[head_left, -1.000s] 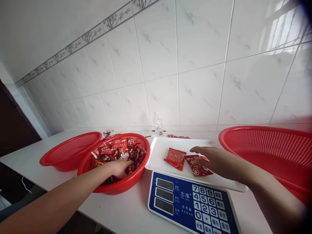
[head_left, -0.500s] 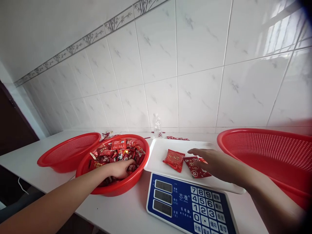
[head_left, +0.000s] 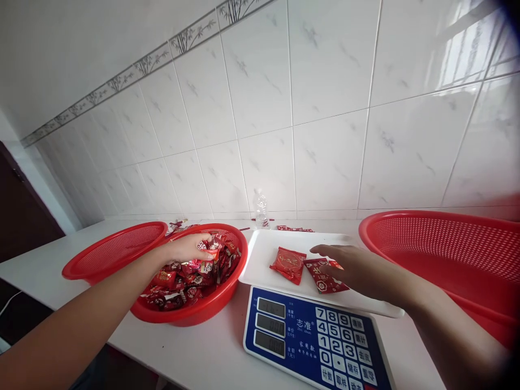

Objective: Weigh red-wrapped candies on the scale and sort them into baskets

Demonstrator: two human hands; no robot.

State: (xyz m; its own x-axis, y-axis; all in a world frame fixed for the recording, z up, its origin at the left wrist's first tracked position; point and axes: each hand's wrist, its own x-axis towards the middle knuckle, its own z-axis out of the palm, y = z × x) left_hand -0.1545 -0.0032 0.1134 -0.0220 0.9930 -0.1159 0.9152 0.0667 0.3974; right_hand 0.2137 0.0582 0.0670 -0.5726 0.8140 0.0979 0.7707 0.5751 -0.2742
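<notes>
My left hand [head_left: 187, 247] is in the red basket [head_left: 239, 265] full of red wrapped candies [head_left: 195, 281]. Its fingers are closed on some candies [head_left: 209, 253] near the far side of the pile; how many cannot be told. Over the white tray [head_left: 260, 254] of a weighing scale, my right hand [head_left: 357, 268] hovers open with fingers stretched out. Beneath it lies a patterned red packet [head_left: 323, 283], partly covered by the thumb. A plain red square packet [head_left: 288, 264] rests to its left. A small red edge shows under my right palm; whether it is touched is unclear.
The scale's blue keypad panel [head_left: 300, 330] faces me in front of the tray. Another red basket [head_left: 406, 233] stands at the right, and one more [head_left: 87, 265] at the far left. A clear plastic bottle [head_left: 260, 208] and a flat red strip [head_left: 294, 228] are by the tiled wall.
My left hand has moved up and away from me, from the basket's near right side to its far part, now with candies in it. The right hand has stayed over the tray.
</notes>
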